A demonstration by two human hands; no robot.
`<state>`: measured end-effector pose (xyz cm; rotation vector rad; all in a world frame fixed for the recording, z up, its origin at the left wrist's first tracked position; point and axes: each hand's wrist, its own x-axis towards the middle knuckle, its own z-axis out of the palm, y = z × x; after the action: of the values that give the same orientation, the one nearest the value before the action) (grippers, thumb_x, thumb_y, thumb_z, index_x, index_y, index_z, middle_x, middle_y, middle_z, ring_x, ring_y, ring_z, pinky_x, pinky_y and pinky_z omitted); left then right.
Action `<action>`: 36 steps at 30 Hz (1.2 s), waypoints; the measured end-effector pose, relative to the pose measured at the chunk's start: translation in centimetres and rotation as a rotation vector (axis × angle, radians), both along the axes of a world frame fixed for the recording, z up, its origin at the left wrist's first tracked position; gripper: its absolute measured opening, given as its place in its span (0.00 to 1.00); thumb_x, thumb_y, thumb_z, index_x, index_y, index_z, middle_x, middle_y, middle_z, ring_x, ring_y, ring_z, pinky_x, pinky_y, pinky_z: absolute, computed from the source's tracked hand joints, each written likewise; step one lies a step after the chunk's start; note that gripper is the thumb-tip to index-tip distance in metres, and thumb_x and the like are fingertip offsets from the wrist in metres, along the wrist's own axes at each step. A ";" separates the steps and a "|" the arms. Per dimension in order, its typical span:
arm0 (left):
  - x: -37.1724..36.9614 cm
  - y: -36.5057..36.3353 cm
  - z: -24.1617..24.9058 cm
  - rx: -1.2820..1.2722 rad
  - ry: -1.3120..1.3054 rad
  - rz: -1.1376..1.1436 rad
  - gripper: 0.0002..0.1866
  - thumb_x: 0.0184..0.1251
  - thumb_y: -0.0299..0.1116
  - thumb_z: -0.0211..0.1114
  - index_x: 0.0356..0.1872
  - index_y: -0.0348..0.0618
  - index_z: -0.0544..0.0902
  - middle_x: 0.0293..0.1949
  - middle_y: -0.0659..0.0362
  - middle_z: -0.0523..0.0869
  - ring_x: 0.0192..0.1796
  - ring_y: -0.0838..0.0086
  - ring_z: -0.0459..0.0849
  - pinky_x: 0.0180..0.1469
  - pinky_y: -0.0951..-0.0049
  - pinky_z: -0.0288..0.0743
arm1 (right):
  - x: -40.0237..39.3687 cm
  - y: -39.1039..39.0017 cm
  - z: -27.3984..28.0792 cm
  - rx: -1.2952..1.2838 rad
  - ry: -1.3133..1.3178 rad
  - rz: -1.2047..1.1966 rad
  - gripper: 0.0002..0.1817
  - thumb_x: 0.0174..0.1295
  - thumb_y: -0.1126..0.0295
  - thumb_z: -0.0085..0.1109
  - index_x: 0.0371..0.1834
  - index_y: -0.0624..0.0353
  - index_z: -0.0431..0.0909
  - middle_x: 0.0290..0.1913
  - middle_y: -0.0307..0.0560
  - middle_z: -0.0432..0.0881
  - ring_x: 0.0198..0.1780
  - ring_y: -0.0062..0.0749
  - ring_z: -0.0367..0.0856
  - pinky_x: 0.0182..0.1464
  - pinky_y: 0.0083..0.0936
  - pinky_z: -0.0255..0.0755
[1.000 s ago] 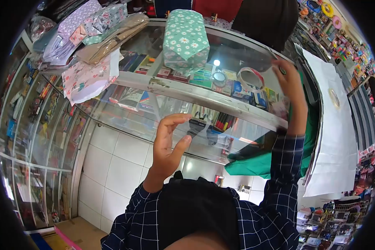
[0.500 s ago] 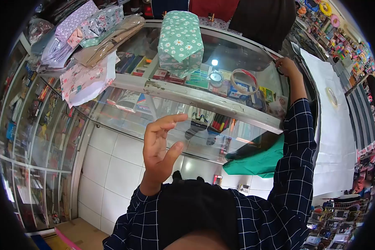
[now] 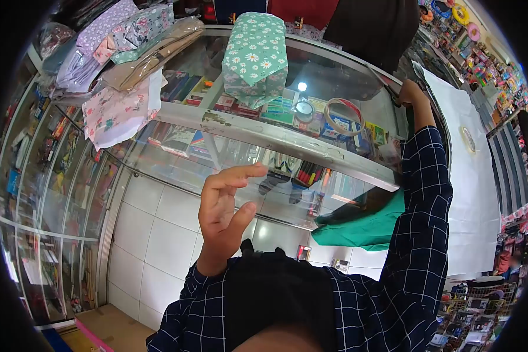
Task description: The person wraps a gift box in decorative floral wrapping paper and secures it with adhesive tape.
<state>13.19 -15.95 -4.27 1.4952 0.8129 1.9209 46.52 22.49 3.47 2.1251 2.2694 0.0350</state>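
Observation:
My left hand (image 3: 224, 212) is raised in front of the glass counter (image 3: 264, 138), fingers curved and thumb apart, with nothing in it. My right hand (image 3: 412, 94) reaches to the counter's far right corner; its fingertips are hidden, and whether it holds anything cannot be made out. A box wrapped in green daisy paper (image 3: 255, 57) stands on the glass top. To its right lie a wide roll of clear tape (image 3: 344, 116) and a smaller roll (image 3: 304, 110).
Wrapped floral packets (image 3: 138, 30) and a pink floral sheet (image 3: 123, 111) lie at the counter's left. Green cloth (image 3: 364, 226) hangs below its right end. White sheets (image 3: 466, 176) are at the right, glass cabinets (image 3: 47, 193) at the left.
My right hand has shifted slightly to the right at the counter's corner, and its fingers are now less visible. My left hand keeps nearly the same raised pose.

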 end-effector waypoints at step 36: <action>-4.0 1.1 -1.6 -0.032 -0.141 -0.042 0.21 0.59 0.26 0.54 0.55 0.38 0.65 0.54 0.41 0.75 0.59 0.57 0.75 0.66 0.55 0.65 | -14.2 -33.9 -9.6 -0.965 1.589 0.589 0.40 0.64 0.35 0.43 0.62 0.64 0.65 0.38 0.40 0.76 0.29 0.18 0.70 0.29 0.15 0.63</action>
<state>9.15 -14.82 -5.83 1.3310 0.7404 1.9485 32.33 -11.38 -6.09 0.7336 2.1661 -2.7243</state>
